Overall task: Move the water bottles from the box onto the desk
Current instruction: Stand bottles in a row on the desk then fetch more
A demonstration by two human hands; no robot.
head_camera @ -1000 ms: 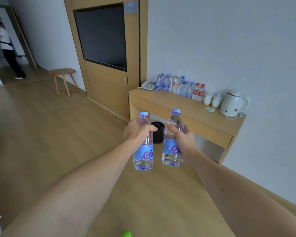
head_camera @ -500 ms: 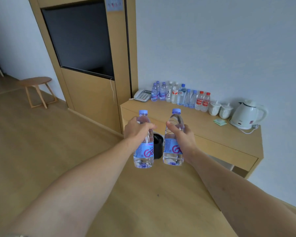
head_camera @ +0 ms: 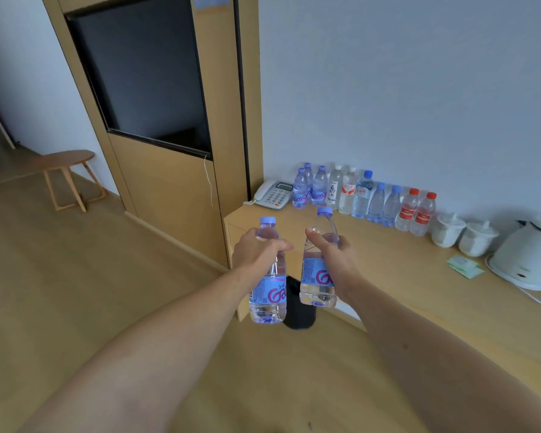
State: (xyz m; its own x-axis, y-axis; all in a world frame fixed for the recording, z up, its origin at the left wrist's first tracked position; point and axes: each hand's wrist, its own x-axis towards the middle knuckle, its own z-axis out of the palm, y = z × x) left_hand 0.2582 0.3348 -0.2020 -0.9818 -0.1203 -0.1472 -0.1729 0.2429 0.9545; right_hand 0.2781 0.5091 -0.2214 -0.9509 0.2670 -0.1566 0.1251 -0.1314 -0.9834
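My left hand [head_camera: 256,254] grips a clear water bottle [head_camera: 267,295] with a blue cap and blue-pink label, held upright. My right hand [head_camera: 338,260] holds a second matching water bottle [head_camera: 317,276] upright beside it. Both bottles hang in the air just before the near left corner of the wooden desk [head_camera: 403,276]. A row of several water bottles [head_camera: 363,198] stands along the wall at the back of the desk. The box is out of view.
On the desk are a white telephone [head_camera: 274,195], two white lidded cups [head_camera: 463,234], a white kettle [head_camera: 528,260] and green packets [head_camera: 464,267]. A black bin [head_camera: 299,310] sits under the desk. A wooden TV panel [head_camera: 156,120] and stool [head_camera: 67,173] are to the left.
I have come closer to the desk, which now looms larger and nearer. Both hands keep hold of their bottles, held upright in front of me.
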